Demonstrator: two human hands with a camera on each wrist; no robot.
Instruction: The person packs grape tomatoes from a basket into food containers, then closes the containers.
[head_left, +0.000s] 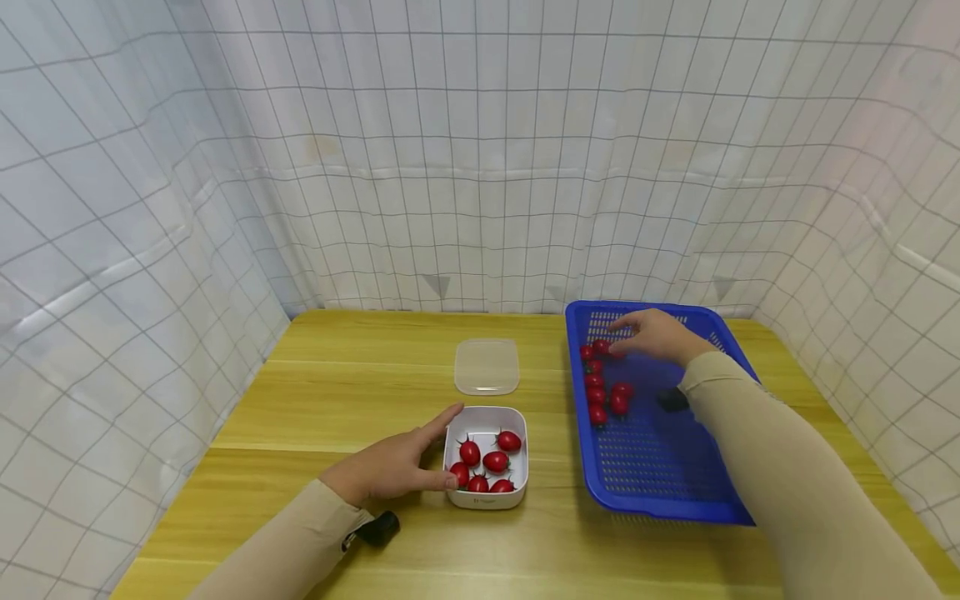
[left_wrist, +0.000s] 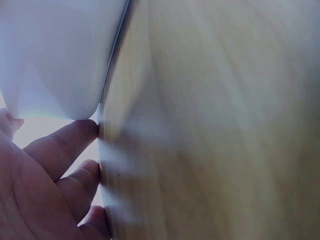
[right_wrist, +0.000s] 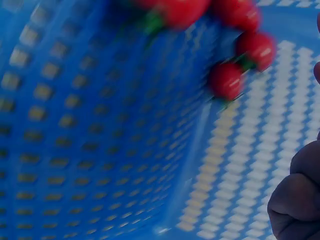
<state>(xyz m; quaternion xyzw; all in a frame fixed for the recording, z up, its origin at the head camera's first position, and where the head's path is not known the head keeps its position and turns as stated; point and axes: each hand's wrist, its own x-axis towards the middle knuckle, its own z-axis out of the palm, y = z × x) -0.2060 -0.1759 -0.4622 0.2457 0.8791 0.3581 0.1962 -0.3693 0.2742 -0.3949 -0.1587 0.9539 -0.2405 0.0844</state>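
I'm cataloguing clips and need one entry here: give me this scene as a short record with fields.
Surface: wooden table
White box: on the table, six tomatoes visible inside
Left hand: touching the box's left side
Lid: see-through, flat on the table beyond the box
Blue basket: right of the box, tomatoes grouped toward its left side
Right hand: over the basket, fingers near tomatoes; grip unclear

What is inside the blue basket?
Red tomatoes lie mostly along the left side of the basket, with the right hand among the far ones. The hand and sleeve cover part of it; I cannot tell what lies beneath them.
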